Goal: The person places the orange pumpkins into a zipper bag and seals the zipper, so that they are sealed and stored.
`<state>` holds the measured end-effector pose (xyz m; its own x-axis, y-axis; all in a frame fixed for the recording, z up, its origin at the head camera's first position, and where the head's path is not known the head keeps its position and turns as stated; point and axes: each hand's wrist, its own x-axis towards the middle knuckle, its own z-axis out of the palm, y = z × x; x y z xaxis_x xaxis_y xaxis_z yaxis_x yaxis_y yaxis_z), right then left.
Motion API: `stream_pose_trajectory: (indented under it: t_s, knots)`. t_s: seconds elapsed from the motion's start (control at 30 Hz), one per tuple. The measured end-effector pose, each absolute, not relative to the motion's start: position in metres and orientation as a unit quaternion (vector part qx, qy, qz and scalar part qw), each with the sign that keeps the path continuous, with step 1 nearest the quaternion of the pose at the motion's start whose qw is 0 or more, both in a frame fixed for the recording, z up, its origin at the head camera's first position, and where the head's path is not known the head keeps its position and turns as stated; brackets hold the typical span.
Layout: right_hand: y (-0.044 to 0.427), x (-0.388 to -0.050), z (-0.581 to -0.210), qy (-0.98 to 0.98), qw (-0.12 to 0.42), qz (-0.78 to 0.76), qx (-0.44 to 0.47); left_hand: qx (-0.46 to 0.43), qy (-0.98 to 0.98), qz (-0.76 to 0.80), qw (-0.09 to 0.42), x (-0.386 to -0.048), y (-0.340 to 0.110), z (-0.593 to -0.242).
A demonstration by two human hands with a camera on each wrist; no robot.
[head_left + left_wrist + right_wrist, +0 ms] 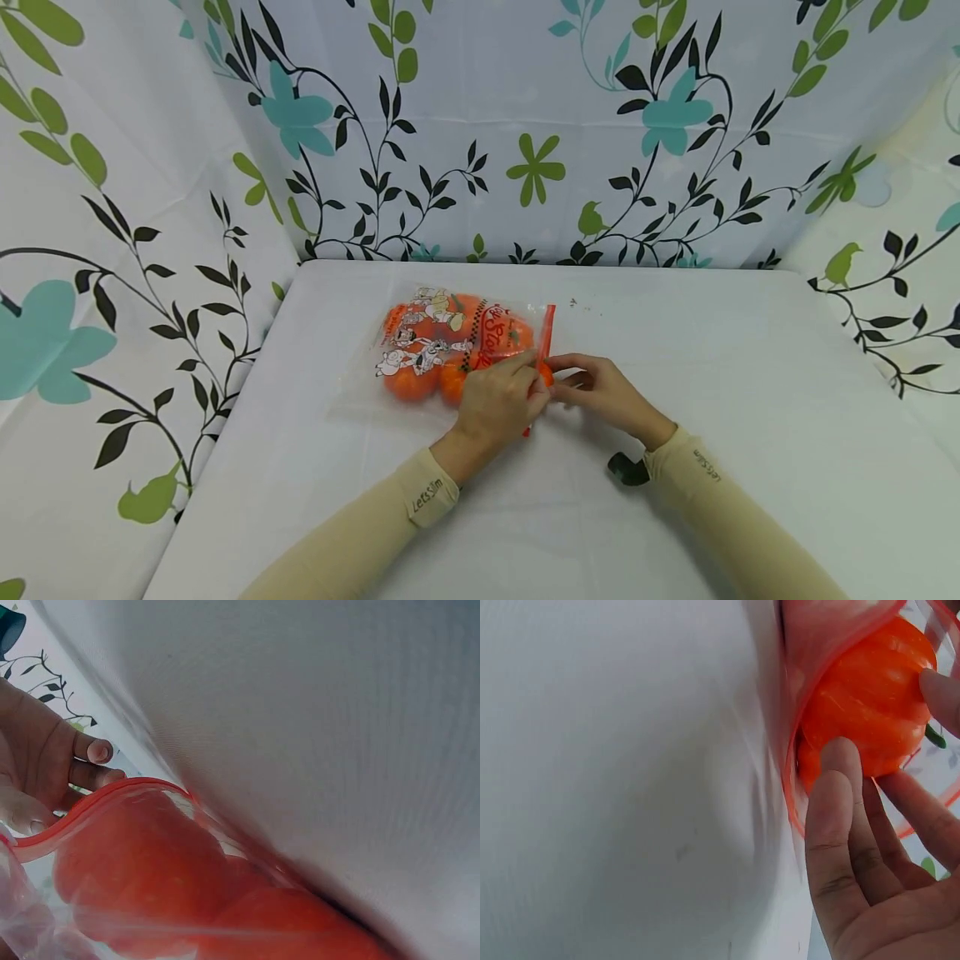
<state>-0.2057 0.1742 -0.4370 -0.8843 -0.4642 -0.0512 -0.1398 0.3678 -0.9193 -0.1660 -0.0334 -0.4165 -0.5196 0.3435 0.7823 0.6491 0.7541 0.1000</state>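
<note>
A clear zip bag [427, 333] with red lettering and cartoon figures lies on the table, several orange, pumpkin-like things inside. Its red-edged mouth [548, 321] faces right. My left hand [497, 404] grips the bag near that mouth, fingers curled. At the opening, my right hand [609, 393] holds a small orange pumpkin [870, 697], ribbed and glossy with a dark green stem. Thumb and fingers lie around it in the right wrist view, inside the red rim. More orange shapes [150, 870] show through the plastic in the left wrist view; the left fingertips are hidden there.
The white table [720, 333] spreads on both sides of the bag. A white curtain [465, 100] with leaf and flower prints stands behind and at the sides. Beige sleeves [360, 525] cover both forearms, and a dark camera [627, 469] sits by the right wrist.
</note>
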Motion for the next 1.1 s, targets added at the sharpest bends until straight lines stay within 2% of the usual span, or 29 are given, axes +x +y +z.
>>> stream_pose_trajectory:
  t_s: [0.2,0.9,1.1]
  knots:
    - [0.163,-0.204,-0.438,0.808,0.149,-0.541,-0.180,-0.295,-0.845,-0.181,0.407,-0.165,-0.031,-0.417]
    - [0.130,-0.211,-0.438,0.846,0.055,-0.492,-0.197,-0.300,-0.841,-0.164,0.420,-0.166,-0.025,-0.418]
    - [0.133,-0.212,-0.442,0.834,0.070,-0.507,-0.206,-0.295,-0.846,-0.158,0.414,-0.167,-0.026,-0.420]
